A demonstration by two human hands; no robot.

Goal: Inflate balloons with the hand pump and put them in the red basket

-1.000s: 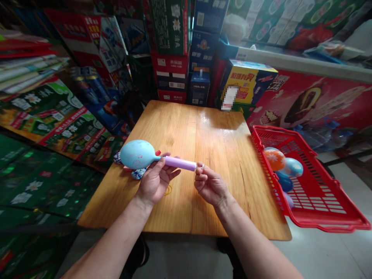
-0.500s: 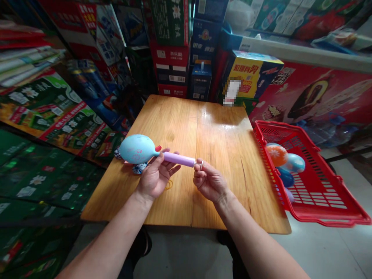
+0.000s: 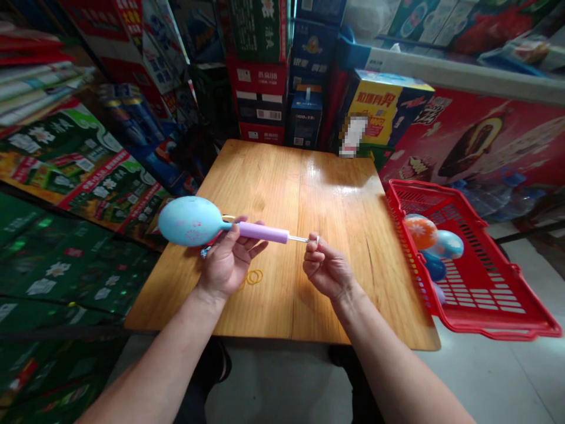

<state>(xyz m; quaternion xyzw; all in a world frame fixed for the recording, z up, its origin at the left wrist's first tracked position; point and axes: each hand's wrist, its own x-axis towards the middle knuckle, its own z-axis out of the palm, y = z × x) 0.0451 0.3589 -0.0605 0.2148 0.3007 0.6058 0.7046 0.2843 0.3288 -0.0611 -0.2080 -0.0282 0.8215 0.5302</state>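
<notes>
A light blue balloon (image 3: pixel 190 221), inflated and printed with pink marks, has its neck over the left end of a purple hand pump (image 3: pixel 265 232). My left hand (image 3: pixel 226 259) is closed around the pump's left end, its thumb pressing the balloon's neck there. The white ring handle at the pump's right end is gripped by the curled fingers of my right hand (image 3: pixel 326 265), with a length of thin rod (image 3: pixel 298 238) showing between. Yellow rubber bands (image 3: pixel 253 277) lie on the wooden table (image 3: pixel 335 235) below the pump. Behind the left hand, small patterned items are mostly hidden.
At the right of the table stands a red basket (image 3: pixel 489 330) holding several balloons (image 3: pixel 421 232). A yellow and blue box (image 3: pixel 375 112) is at the table's far right corner. Stacked cartons (image 3: pixel 260 100) rise behind the table, with green cartons (image 3: pixel 53 271) along the left.
My right hand has drawn the rod out of the pump toward the right. My left hand, the pump and the balloon have shifted left, and the balloon looks slightly larger.
</notes>
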